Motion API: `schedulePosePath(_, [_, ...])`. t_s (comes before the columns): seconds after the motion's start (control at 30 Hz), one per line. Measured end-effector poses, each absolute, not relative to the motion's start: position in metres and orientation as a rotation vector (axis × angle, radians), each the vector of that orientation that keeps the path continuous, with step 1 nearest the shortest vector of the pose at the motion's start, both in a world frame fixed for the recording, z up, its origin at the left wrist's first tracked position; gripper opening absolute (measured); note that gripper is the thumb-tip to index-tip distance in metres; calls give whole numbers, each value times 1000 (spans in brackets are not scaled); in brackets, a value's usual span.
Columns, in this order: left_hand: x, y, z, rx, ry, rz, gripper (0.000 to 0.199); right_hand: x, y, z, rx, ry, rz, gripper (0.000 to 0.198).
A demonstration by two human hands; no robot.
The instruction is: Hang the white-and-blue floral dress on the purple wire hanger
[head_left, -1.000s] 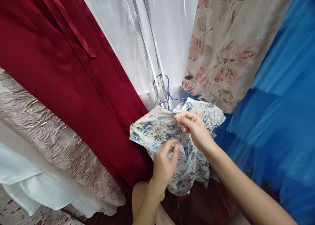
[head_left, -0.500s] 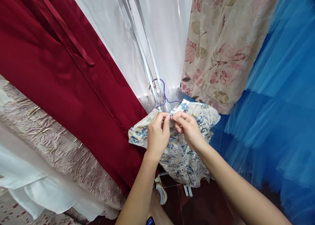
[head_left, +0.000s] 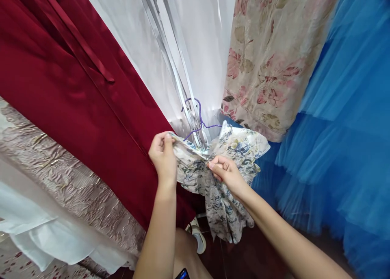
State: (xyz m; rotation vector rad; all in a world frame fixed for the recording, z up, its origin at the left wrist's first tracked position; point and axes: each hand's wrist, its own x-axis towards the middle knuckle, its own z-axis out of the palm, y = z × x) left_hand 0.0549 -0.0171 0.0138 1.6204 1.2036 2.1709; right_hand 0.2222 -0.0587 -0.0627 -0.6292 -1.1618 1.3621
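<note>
A white blouse with a blue and yellow floral print [head_left: 240, 149] hangs on a thin purple hanger [head_left: 201, 117]. My left hand [head_left: 163, 155] pinches the blouse's edge at its left side and holds it stretched outward. Near the middle of the neckline, my right hand [head_left: 225, 171] is closed on the same edge, thumb against fingers. The cloth between my hands is pulled into a slanting line. Whatever small part lies under my right fingertips is hidden.
Around the blouse hang a dark red garment [head_left: 91, 104], a white one with long ribbons [head_left: 173, 55], a beige floral one [head_left: 265, 67] and blue tulle [head_left: 332, 108]. Below are a dark tiled floor [head_left: 213, 254], a light shoe [head_left: 199, 242] and a phone [head_left: 183, 274].
My left hand has moved left from the neckline's middle, drawing the blouse's edge with it. My right hand has shifted slightly down, still pinching the cloth. The blouse's lower part now hangs more bunched.
</note>
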Motion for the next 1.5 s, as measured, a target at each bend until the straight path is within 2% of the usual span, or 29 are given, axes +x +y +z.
schedulePosePath(0.13, [11,1,-3,948,1114,2267,5,226,-72,-81,-611,-1237,1422,30])
schedulePosePath(0.23, [-11,6,-27,573,1072,2158,17,227,-80,-93,-606,-1289,1477,29])
schedulePosePath(0.47, [3,-5,-102,260,1076,1809,23,238,-91,-118,-701,-1247,1538,29])
schedulePosePath(0.73, [31,-25,-158,150,1073,1777,21,269,-94,-158,-834,-1151,1499,30])
schedulePosePath(0.93, [61,-52,-175,356,972,1776,8,283,-98,-197,-895,-903,1537,31])
schedulePosePath(1.1, [97,-76,-146,812,836,1669,23,300,-96,-217,-900,-581,1510,31])
schedulePosePath(1.3, [126,-99,-114,1275,934,1580,22,312,-106,-231,-980,-510,1476,28])
schedulePosePath(1.5, [133,-117,-107,1595,978,1491,20,312,-123,-210,-1227,-652,957,35])
